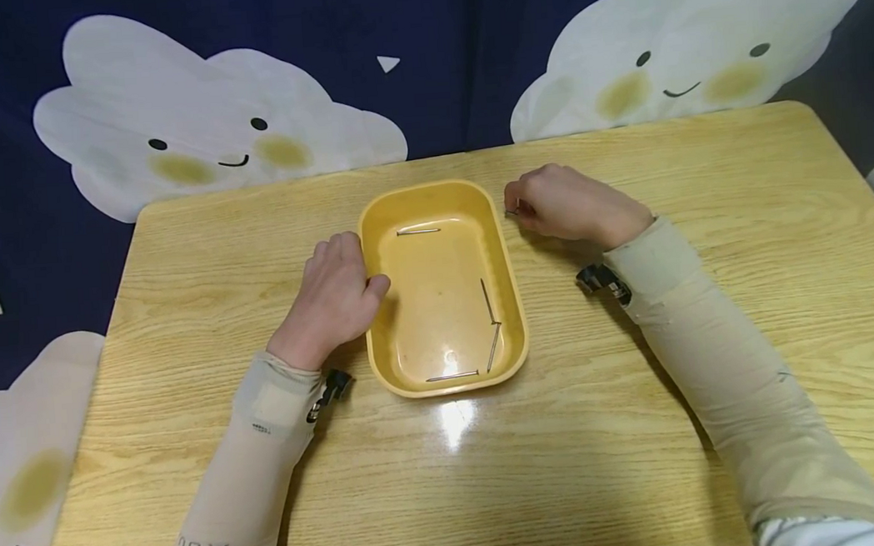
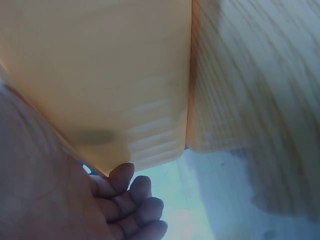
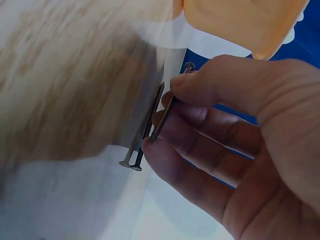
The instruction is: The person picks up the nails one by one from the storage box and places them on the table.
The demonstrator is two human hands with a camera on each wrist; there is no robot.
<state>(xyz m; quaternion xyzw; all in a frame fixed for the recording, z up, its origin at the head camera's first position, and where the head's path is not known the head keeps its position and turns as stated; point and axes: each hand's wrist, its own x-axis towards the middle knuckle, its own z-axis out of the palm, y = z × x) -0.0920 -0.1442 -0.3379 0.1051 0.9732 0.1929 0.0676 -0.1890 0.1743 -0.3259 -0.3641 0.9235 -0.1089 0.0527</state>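
The yellow plastic tray stands on the wooden table with several nails lying along its inner edges. At its left wall is my left hand, thumb over the rim and fingers outside, gripping that side. Just off the tray's right rim, my right hand pinches a nail between thumb and fingers. Close beside those fingertips in the right wrist view, at least one more nail lies by the table surface. From the head view, the right hand mostly hides it.
The table reaches past the tray on all sides. Behind its far edge hangs a dark blue cloth with white cloud prints. Small black wrist cameras sit on both sleeves.
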